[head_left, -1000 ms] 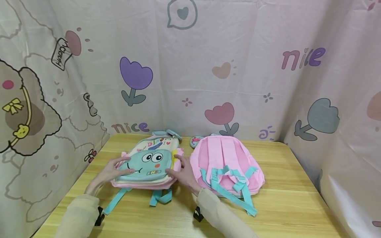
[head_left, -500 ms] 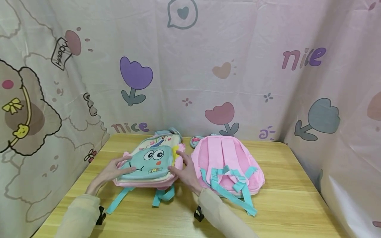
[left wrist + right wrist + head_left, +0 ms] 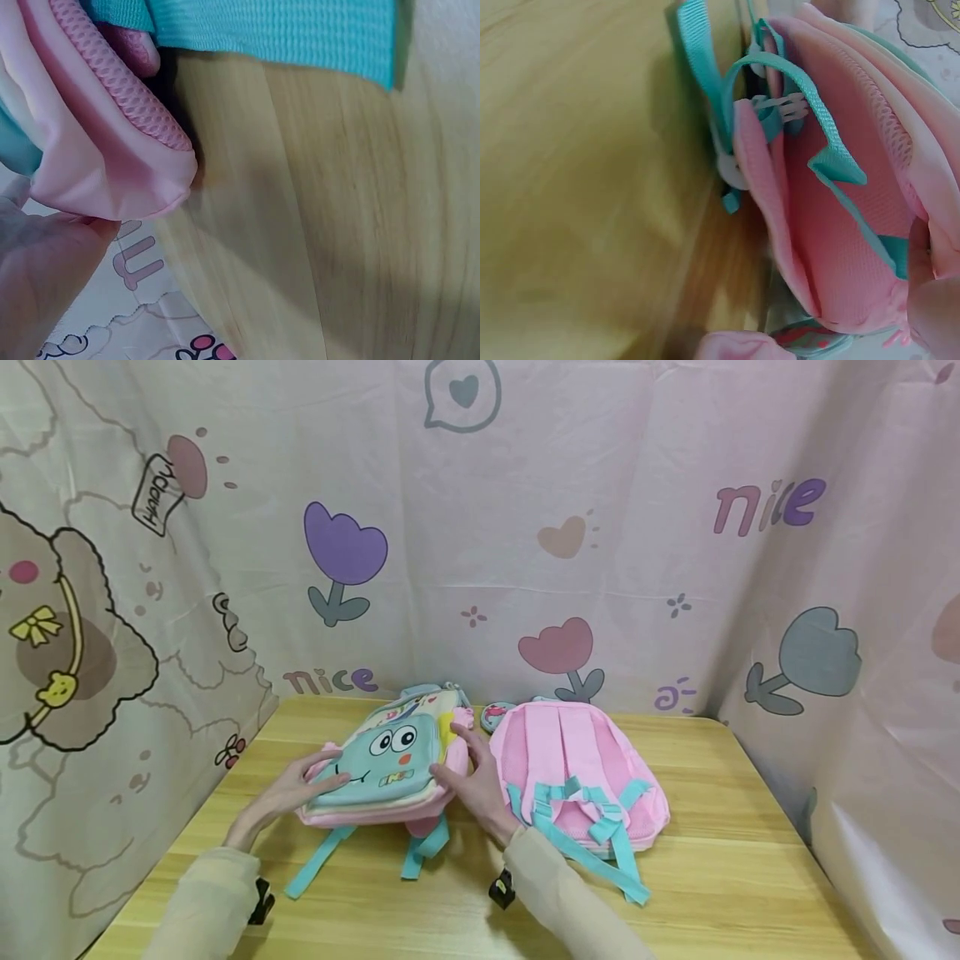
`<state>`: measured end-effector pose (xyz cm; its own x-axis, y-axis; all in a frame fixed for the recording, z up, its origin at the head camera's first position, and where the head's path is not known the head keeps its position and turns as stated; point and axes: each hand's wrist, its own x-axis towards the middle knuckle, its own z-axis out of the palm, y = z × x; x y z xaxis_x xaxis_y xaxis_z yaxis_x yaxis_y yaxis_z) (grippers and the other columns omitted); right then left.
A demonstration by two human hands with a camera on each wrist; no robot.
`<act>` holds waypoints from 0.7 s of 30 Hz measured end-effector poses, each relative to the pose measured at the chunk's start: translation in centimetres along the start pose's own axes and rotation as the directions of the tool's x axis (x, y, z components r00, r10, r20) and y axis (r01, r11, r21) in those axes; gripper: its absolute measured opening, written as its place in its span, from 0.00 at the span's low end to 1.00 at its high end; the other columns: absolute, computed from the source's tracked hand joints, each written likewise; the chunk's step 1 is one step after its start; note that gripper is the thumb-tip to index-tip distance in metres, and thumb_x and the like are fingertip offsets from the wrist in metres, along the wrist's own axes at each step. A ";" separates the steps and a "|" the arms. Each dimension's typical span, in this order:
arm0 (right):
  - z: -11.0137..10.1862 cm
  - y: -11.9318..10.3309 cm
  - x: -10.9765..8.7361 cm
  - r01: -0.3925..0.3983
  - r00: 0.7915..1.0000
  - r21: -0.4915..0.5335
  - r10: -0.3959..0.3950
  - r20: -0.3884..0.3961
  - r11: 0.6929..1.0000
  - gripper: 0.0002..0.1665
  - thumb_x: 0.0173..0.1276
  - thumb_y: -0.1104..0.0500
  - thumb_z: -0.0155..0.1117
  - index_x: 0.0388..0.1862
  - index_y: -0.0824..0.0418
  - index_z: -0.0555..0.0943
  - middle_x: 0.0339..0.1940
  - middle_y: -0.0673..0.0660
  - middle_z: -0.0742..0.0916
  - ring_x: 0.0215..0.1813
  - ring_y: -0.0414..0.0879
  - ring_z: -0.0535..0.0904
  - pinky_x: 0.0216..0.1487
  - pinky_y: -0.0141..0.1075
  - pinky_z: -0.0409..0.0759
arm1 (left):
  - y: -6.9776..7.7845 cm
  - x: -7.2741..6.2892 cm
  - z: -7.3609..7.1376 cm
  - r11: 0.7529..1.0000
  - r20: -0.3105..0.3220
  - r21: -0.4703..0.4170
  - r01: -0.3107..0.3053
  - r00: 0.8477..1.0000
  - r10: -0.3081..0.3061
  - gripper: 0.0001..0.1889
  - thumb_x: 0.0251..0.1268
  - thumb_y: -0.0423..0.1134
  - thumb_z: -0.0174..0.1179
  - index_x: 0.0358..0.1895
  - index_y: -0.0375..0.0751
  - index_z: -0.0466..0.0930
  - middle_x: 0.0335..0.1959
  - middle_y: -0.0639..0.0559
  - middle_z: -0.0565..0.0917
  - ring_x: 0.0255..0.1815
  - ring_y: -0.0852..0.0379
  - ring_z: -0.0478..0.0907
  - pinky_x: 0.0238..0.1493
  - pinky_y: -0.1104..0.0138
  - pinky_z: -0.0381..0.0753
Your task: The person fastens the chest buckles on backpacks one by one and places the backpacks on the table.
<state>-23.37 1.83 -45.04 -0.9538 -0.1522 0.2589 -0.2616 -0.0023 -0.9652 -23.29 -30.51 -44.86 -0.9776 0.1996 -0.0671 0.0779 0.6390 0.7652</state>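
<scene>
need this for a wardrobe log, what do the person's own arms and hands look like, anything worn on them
The left sleeve and right sleeve are cream, long and loose, with no print visible. A small black device shows by the left cuff, and a similar one by the right. The left hand and right hand wear no gloves.

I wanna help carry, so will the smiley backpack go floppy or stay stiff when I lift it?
The smiley backpack probably gives a little: its pink fabric edge creases softly. The teal straps would likely dangle, since their ends trail loose. Its broad back panel probably stops it rolling.
</scene>
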 end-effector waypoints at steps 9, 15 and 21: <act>0.0 -1.3 0.6 0.050 0.999 0.066 -0.048 -0.023 0.997 0.41 0.60 0.58 0.73 0.73 0.48 0.71 0.74 0.53 0.69 0.75 0.50 0.66 0.81 0.50 0.58 | 0.1 0.2 0.4 0.998 0.010 -0.054 0.020 1.000 -0.019 0.39 0.71 0.54 0.60 0.78 0.40 0.59 0.81 0.29 0.51 0.79 0.25 0.48 0.70 0.26 0.51; 0.1 -2.2 1.1 0.095 0.995 0.129 -0.090 -0.050 0.987 0.39 0.61 0.64 0.71 0.72 0.52 0.72 0.71 0.56 0.72 0.67 0.46 0.71 0.72 0.34 0.68 | 0.5 0.5 0.6 0.999 0.021 -0.039 -0.003 1.000 0.004 0.38 0.72 0.54 0.58 0.78 0.39 0.59 0.81 0.31 0.53 0.79 0.27 0.51 0.72 0.30 0.56; 0.0 -2.4 1.8 0.226 0.974 0.160 -0.222 -0.044 0.961 0.36 0.62 0.71 0.66 0.71 0.64 0.70 0.66 0.67 0.72 0.57 0.41 0.72 0.47 0.20 0.75 | 1.0 0.7 0.7 0.998 0.053 -0.060 -0.001 0.999 0.004 0.38 0.74 0.54 0.56 0.79 0.38 0.56 0.80 0.29 0.53 0.78 0.24 0.50 0.72 0.29 0.55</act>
<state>-24.46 1.57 -42.23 -0.8777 -0.1040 0.4678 -0.4433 -0.1942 -0.8751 -23.74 -29.19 -44.61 -0.9656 0.2412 -0.0974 0.0671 0.5928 0.8026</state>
